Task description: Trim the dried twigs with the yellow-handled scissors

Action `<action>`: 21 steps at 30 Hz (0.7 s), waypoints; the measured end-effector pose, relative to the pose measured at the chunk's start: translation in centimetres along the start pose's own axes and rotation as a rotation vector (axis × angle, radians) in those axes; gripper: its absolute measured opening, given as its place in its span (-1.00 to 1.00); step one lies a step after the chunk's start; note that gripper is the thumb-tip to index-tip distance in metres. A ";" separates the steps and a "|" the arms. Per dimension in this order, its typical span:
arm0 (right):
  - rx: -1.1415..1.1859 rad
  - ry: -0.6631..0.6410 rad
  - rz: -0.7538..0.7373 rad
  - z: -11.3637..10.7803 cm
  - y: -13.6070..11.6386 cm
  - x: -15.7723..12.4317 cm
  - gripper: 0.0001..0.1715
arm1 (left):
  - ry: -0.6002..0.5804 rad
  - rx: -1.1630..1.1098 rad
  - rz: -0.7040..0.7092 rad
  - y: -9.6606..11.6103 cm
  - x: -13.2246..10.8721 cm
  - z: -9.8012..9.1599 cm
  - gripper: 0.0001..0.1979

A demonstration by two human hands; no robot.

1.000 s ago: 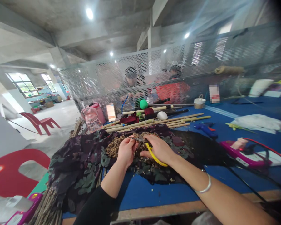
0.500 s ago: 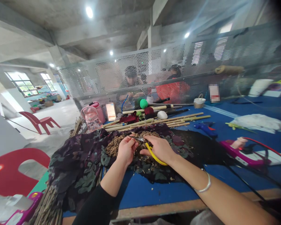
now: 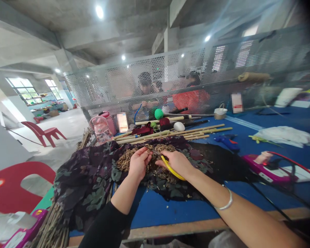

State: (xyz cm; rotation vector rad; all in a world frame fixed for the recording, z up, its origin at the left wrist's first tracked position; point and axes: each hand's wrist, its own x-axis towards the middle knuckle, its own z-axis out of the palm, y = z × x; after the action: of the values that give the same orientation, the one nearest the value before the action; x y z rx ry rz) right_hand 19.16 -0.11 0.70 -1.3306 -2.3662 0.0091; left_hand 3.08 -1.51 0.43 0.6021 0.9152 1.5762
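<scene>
My right hand [image 3: 177, 163] is closed round the yellow handles of a pair of scissors [image 3: 170, 167], whose metal blades point left toward my left hand. The fingertips of my left hand [image 3: 139, 163] are pinched together on a small piece of brown dried plant, close to the blade tips. Under both hands a heap of brown dried plant bits [image 3: 125, 159] lies on a dark floral cloth [image 3: 89, 175], spread over the blue table [image 3: 157, 210].
Bamboo sticks [image 3: 206, 132], a green ball [image 3: 158, 113] and a white ball [image 3: 179, 126] lie behind the heap. A blue glue gun [image 3: 227, 142] and a magenta power strip [image 3: 268, 170] are at right. Two people sit behind the perforated screen [image 3: 113, 82]. Dry stalks [image 3: 53, 227] lie at left.
The scissors have turned slightly in my right hand, and their blades look more closed. My left hand has shifted very little and now shows a brown piece at its fingertips.
</scene>
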 end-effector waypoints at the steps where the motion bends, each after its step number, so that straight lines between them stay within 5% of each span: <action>1: 0.009 0.002 -0.001 0.0 0.1 0.0 -0.48 | 0.005 0.007 0.000 0.0 0.0 0.0 -0.79; 21: 0.137 -0.007 0.029 0.5 0.9 0.2 -0.55 | 0.068 0.183 0.073 -0.2 0.2 -0.6 -0.59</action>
State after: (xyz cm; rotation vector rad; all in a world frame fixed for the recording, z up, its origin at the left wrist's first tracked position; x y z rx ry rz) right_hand 19.60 0.67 0.13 -1.3017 -2.3070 0.1811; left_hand 2.70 -1.46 -0.07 0.7210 1.1077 1.5961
